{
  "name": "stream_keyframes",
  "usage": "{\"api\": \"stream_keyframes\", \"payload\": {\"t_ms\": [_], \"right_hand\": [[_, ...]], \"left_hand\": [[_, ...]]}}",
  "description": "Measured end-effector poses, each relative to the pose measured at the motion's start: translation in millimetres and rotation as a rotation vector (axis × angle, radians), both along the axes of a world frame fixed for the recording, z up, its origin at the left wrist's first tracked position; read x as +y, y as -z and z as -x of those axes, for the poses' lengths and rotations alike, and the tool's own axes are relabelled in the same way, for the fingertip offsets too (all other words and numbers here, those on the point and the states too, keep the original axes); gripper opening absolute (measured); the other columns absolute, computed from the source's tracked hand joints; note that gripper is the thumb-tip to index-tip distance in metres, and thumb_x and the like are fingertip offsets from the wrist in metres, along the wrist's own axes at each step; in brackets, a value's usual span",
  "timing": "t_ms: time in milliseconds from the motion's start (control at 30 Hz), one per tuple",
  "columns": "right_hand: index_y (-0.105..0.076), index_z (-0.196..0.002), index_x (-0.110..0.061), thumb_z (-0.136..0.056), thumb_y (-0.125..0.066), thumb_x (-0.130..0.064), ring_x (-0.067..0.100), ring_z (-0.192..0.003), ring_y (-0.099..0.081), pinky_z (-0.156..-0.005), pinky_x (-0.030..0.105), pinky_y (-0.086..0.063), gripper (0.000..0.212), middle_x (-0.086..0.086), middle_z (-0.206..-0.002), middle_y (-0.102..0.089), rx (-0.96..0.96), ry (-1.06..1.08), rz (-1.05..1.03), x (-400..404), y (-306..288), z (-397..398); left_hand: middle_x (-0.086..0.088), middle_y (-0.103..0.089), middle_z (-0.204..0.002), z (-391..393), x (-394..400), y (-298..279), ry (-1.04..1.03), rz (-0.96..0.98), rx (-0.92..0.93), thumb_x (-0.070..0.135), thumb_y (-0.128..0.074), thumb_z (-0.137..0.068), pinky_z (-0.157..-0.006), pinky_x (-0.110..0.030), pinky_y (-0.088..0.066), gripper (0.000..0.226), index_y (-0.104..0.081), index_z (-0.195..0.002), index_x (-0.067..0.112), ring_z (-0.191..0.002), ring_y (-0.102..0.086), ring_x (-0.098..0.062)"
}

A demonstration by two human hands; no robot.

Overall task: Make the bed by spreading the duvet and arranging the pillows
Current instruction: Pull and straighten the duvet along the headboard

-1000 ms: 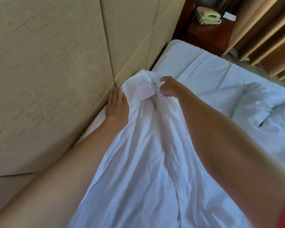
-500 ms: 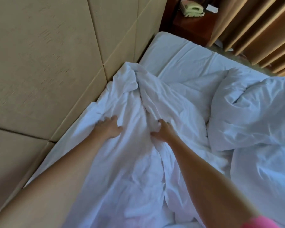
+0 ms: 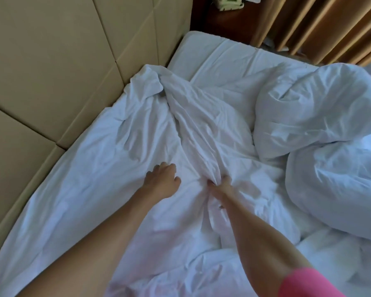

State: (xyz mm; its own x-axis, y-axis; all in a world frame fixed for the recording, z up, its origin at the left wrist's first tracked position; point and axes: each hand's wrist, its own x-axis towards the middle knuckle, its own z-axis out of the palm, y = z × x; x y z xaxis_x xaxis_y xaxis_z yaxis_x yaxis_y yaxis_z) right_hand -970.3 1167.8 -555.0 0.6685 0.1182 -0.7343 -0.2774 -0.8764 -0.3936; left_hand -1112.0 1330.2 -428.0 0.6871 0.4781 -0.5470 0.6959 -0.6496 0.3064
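From my feed the biggest thing is the bed, its white fitted-sheet mattress (image 3: 219,58) running up to the padded beige panelled headboard wall (image 3: 51,61) on the left. Across most of it lies the white crumpled duvet (image 3: 116,146): a flat, creased stretch spreads beside the wall, a twisted ridge runs from the top corner near the wall down the middle, and a thick bunched mass is heaped on the right side. At the far end I see tan pleated curtains (image 3: 319,24) and a dark wooden nightstand (image 3: 223,20) carrying a pale green telephone (image 3: 229,2), cut off by the top edge. I can make out 2 bare arms reaching in from below, the right 1 ending in a pink sleeve (image 3: 308,284). The left hand (image 3: 162,181) rests on the flat part of the duvet with its fingers loosely curled and holding nothing that I can see. The right hand (image 3: 220,186) sits just beside it – its fingers are dug into the lower end of the twisted ridge, pinching a fold of the fabric.
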Motion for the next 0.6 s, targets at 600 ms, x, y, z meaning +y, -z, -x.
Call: {"api": "stream_keyframes", "payload": {"t_ms": [600], "right_hand": [[-0.025, -0.151, -0.035, -0.073, -0.051, -0.081, 0.032, -0.142, -0.031, -0.111, 0.053, -0.036, 0.094, 0.007, -0.158, -0.026, -0.13, -0.068, -0.033, -116.2, -1.1, -55.4]], "left_hand": [[0.001, -0.065, -0.121, -121.7, -104.9, 119.5, -0.792, 0.92, -0.181, 0.072, -0.087, -0.038, -0.089, -0.039, -0.057, 0.116, -0.054, -0.132, 0.012, -0.105, -0.067, -0.02]]}}
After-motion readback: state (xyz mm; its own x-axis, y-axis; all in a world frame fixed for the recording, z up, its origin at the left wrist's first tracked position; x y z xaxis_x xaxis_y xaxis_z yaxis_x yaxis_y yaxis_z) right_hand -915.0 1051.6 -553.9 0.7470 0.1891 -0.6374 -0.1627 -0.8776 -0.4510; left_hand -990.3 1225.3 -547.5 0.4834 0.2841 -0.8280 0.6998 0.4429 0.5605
